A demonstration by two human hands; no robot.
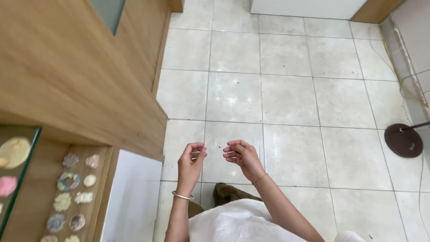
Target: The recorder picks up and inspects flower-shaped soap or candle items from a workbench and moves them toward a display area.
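Observation:
My left hand [191, 161] is raised over the tiled floor [286, 89], fingers curled inward, with a thin metal bangle [182, 195] on its wrist. My right hand [242, 157] is close beside it, fingers also curled, fingertips nearly facing those of the left. A small gap separates the two hands. Whether something thin is pinched between the fingers cannot be made out. Below the hands I see my white top [237, 224] and olive trousers [226, 193].
A wooden counter [76, 71] runs along the left, with a glass-topped display [15, 157] and a shelf of several small round pastel pieces [71, 197]. A white panel [132, 197] stands beside it. A dark round stand base [404, 140] and cables lie at the right wall.

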